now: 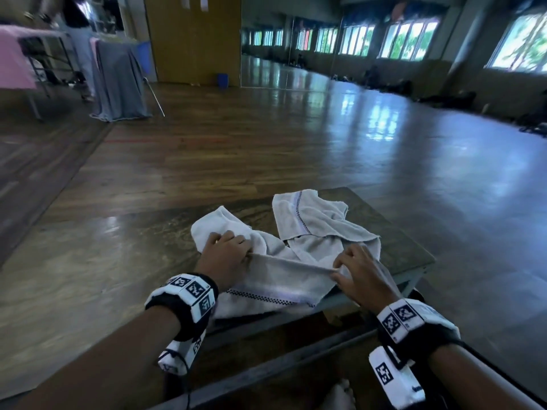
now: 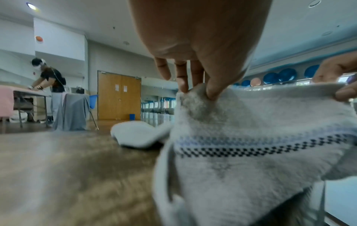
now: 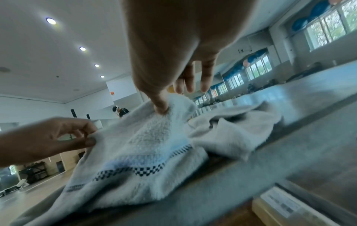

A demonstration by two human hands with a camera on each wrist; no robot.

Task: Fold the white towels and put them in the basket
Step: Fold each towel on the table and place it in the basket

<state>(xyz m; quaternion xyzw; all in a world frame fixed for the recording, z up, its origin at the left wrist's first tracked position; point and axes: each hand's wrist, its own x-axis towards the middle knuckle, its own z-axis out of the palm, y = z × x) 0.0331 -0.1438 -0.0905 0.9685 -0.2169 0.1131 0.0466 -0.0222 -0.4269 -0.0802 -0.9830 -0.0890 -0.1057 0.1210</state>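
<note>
Both hands [image 1: 228, 255] [image 1: 359, 272] pinching white towel [image 1: 284, 279] edge; near hem off table [image 1: 399, 250], blurred

Two towels [image 1: 299, 232] lie on the table [image 1: 399, 247], one nearer, one behind it.

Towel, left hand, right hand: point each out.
towel [image 1: 281, 279], head view, stretched fold between the hands.
left hand [image 1: 226, 255], head view, back of hand, pinching the towel.
right hand [image 1: 359, 270], head view, back of hand, pinching the towel.
</note>
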